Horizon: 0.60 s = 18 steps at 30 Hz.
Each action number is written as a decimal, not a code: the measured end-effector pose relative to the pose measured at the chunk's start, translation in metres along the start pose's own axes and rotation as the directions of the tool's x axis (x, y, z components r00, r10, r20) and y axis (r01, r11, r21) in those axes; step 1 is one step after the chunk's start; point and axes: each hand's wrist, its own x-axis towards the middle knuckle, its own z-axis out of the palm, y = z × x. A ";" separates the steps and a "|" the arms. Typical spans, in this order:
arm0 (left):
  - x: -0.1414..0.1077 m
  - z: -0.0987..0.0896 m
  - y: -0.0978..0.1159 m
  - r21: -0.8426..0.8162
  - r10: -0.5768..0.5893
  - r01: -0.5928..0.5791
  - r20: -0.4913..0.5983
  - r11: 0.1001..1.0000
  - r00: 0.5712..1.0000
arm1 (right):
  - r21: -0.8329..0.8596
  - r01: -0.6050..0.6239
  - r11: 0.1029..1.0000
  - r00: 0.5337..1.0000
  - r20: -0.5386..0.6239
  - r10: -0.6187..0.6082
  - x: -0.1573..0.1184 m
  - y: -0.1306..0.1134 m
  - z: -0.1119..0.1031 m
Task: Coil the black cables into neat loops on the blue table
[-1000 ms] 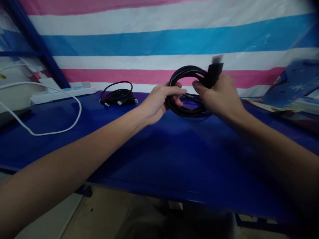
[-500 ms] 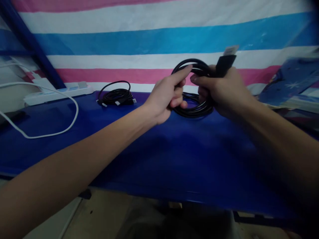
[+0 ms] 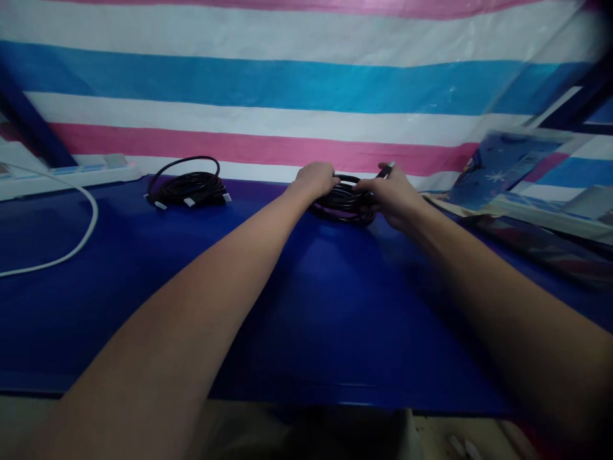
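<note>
Where the coiled black cable (image 3: pixel 343 207) sits toward the far side of the blue table (image 3: pixel 325 313), my right grip (image 3: pixel 390 193) pinches its right side, connector (image 3: pixel 385 170) poking up; my left grip (image 3: pixel 316 181) touches its left, closure hidden.

The one view is taken from the person's own head, and it faces forward and down, across the blue tabletop (image 3: pixel 306 326) and towards the striped sheet (image 3: pixel 287 83), which spans from 10 to 2 o'clock. Nearest to the camera are the forearms: the left forearm (image 3: pixel 211 275) enters at 7 o'clock, the right forearm (image 3: pixel 460 262) at 4 o'clock. Farther from the lens are the left hand (image 3: pixel 316 179), at 12 o'clock just above the centre, and the right hand (image 3: pixel 395 195), at about 2 o'clock. Towards 5 o'clock, the view passes the tabletop's front edge and reaches the floor (image 3: pixel 428 441).
</note>
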 end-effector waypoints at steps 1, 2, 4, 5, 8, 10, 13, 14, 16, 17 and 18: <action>-0.002 0.001 0.001 0.035 -0.009 0.009 0.012 0.999 1.000 | -0.070 0.034 0.997 0.999 -0.038 -0.036 0.002 0.002 -0.001; -0.003 0.001 0.001 0.065 -0.020 0.018 0.031 0.998 0.999 | -0.187 0.064 0.980 0.995 -0.057 -0.076 0.004 0.005 -0.003; -0.002 0.001 0.002 0.106 -0.043 0.033 0.095 0.994 0.995 | -0.467 0.101 0.879 0.990 -0.038 -0.134 0.007 0.008 -0.007; 0.000 0.001 0.001 0.105 -0.051 0.036 0.139 0.994 0.989 | -0.581 0.106 0.807 0.990 -0.013 -0.140 0.008 0.010 -0.009; 0.010 0.000 -0.002 0.103 -0.073 0.048 0.259 0.994 0.963 | -0.703 0.104 0.704 0.994 0.057 -0.090 0.011 0.014 -0.013; 0.016 -0.002 -0.004 0.124 -0.106 0.073 0.284 0.990 0.953 | -0.714 0.115 0.691 0.993 0.091 -0.071 0.012 0.016 -0.013; 0.019 -0.005 -0.002 0.173 -0.147 0.103 0.265 0.979 0.953 | -0.713 0.111 0.692 0.993 0.102 -0.053 0.013 0.015 -0.011; 0.019 -0.006 0.000 0.185 -0.151 0.105 0.255 0.977 0.955 | -0.702 0.102 0.705 0.994 0.102 -0.043 0.013 0.014 -0.011; 0.018 -0.006 0.003 0.203 -0.153 0.106 0.233 0.973 0.960 | -0.659 0.076 0.749 0.995 0.102 -0.011 0.013 0.014 -0.011; 0.018 -0.005 0.004 0.209 -0.151 0.103 0.225 0.972 0.963 | -0.630 0.060 0.774 0.995 0.101 0.005 0.013 0.014 -0.011; 0.017 -0.004 0.005 0.214 -0.147 0.100 0.218 0.972 0.965 | -0.599 0.045 0.799 0.995 0.096 0.016 0.014 0.014 -0.011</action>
